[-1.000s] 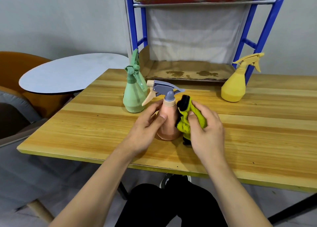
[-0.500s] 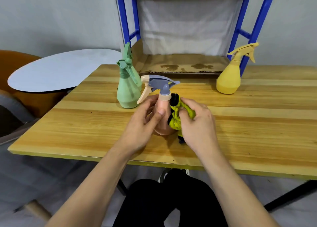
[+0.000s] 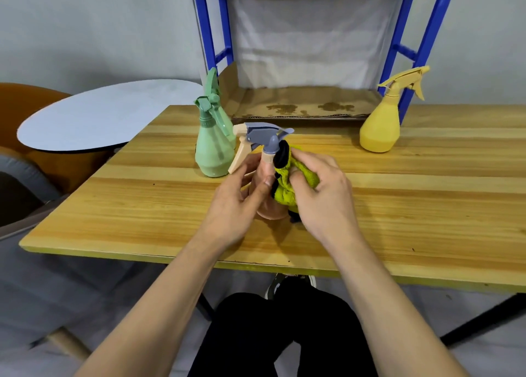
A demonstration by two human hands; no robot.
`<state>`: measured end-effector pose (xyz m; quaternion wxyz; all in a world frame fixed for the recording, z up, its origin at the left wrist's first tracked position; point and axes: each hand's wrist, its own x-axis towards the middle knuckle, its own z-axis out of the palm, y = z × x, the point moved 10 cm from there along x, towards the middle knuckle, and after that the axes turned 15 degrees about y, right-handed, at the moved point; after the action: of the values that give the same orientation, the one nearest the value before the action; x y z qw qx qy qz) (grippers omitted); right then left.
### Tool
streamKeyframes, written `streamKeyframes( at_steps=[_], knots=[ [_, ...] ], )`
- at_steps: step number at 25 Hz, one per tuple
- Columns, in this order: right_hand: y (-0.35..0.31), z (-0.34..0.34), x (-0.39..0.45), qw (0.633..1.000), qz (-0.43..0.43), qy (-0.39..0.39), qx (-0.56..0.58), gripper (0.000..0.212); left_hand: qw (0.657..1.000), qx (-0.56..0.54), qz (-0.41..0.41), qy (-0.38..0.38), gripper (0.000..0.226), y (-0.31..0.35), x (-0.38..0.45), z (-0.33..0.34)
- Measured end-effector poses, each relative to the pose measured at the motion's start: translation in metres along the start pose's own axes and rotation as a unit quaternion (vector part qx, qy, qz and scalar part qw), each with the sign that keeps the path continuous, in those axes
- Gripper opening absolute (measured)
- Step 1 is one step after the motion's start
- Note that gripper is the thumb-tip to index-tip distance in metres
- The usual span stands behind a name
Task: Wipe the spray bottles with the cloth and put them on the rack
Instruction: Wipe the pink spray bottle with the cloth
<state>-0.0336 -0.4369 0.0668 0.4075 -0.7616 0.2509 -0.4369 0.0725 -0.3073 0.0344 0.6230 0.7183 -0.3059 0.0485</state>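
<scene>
A person's left hand (image 3: pixel 233 203) curled around a peach plastic spray bottle with a grey trigger head (image 3: pixel 266 160), steadying it upright near the front edge of the pale wooden worktop (image 3: pixel 142 206), thumb lying up its neck. The right hand (image 3: pixel 321 197) gripped a bunched yellow-green cloth with black trim (image 3: pixel 286 183) and pressed it against the bottle's right side. Just beyond, toward the worktop's back left, a green plastic spray bottle (image 3: pixel 213 149) stood with a second green one close behind it. A yellow plastic spray bottle (image 3: pixel 381 129) stood well apart near the back right. Behind them rose a blue metal rack (image 3: pixel 410 38), its lowest shelf lined with stained cardboard (image 3: pixel 307 103).
</scene>
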Motion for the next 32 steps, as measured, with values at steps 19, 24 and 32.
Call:
streamKeyframes(
  at_steps=[19,24,32],
  knots=[
    [0.035,-0.028,-0.028,0.991,0.066,0.092,0.071,0.035,0.999,0.04,0.003,-0.012,0.041,0.009,0.005,-0.009],
    [0.001,-0.01,-0.021,0.998,0.0,0.051,0.031,0.038,0.999,0.024,0.031,0.033,0.035,0.025,0.0,-0.008],
    [0.013,-0.014,-0.013,0.999,0.038,0.018,-0.017,0.037,0.998,0.027,0.028,0.043,0.041,0.027,-0.002,-0.008]
  ],
)
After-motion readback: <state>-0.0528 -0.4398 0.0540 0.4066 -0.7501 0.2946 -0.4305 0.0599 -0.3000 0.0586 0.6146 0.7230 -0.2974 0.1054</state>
